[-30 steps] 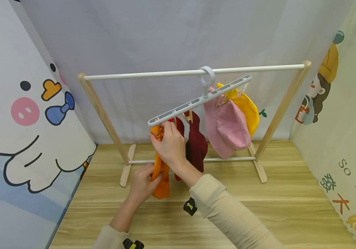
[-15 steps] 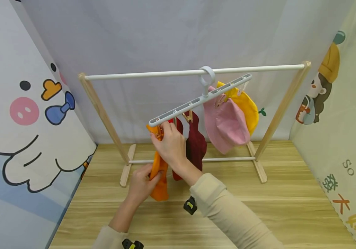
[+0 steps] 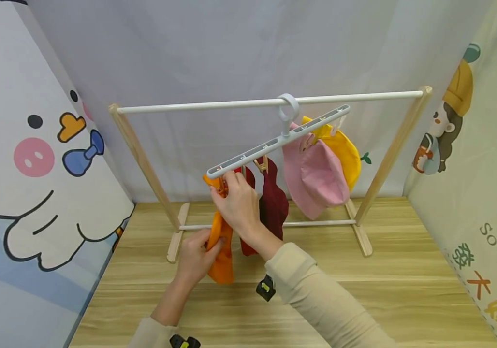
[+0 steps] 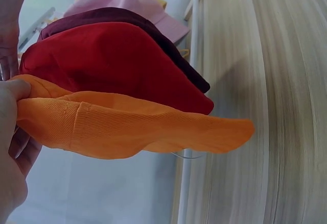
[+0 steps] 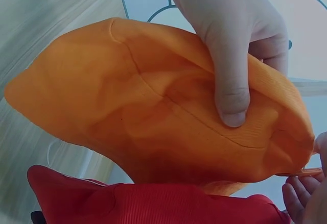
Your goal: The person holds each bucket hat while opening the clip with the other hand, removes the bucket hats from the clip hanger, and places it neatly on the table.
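An orange bucket hat [image 3: 222,263] hangs below the left end of a grey clip hanger [image 3: 279,142]. My left hand [image 3: 196,256] pinches the hat's fabric, thumb on its near side in the right wrist view. Up at the hanger's end, my right hand [image 3: 241,200] pinches a small orange clothespin [image 5: 305,172] at the hat's edge. Whether the clothespin's jaws bite the fabric is hidden by the fingers. Close behind the orange hat hang a red hat [image 4: 112,58] and a maroon hat [image 3: 275,200], the latter held by a wooden-looking clothespin [image 3: 262,164].
A pink bucket hat [image 3: 321,176] and a yellow hat [image 3: 349,154] hang under the hanger's right half. The hanger tilts down leftward from the white rod [image 3: 205,105] of a wooden-legged rack [image 3: 144,166], standing on a wood-grain table [image 3: 387,290] against curtains.
My left hand and the orange hat have shifted slightly left and down. The hat's top corner now sticks out further left of the clothespin. My right hand stays nearly where it was.
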Demonstrator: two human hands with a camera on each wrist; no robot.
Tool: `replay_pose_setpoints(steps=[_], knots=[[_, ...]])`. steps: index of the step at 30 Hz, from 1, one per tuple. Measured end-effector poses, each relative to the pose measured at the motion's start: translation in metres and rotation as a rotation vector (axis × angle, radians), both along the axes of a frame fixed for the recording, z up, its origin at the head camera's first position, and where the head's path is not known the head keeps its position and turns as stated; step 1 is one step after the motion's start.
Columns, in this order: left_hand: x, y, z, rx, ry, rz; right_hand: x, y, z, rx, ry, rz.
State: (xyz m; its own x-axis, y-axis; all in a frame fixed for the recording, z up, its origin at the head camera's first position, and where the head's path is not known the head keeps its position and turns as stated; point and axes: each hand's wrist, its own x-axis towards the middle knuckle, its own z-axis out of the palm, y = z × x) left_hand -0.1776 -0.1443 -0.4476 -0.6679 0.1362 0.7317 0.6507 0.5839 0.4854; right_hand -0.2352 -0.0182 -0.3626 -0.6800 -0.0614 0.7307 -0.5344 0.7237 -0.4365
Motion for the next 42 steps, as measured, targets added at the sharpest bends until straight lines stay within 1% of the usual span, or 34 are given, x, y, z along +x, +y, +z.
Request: replay_pose_setpoints(steps=[8,16,22,30,36,42], knots=[[-0.001,0.000,0.003,0.007,-0.013,0.011,-0.001,0.001,-0.001,-0.018,0.002,0.012],[-0.001,0.000,0.003,-0.007,-0.025,0.026,0.000,0.002,-0.002,-0.032,0.008,0.015],[-0.001,0.001,0.005,-0.019,-0.016,0.036,0.001,0.003,-0.002,-0.036,0.003,0.011],[-0.002,-0.001,0.008,-0.036,-0.076,0.066,0.002,0.002,0.001,-0.045,0.013,0.007],[-0.003,-0.005,0.007,-0.066,-0.077,0.086,0.002,0.002,0.001,-0.049,0.004,0.017],[-0.004,-0.010,0.007,-0.088,-0.089,0.110,0.002,0.000,0.002,-0.051,0.023,0.014]])
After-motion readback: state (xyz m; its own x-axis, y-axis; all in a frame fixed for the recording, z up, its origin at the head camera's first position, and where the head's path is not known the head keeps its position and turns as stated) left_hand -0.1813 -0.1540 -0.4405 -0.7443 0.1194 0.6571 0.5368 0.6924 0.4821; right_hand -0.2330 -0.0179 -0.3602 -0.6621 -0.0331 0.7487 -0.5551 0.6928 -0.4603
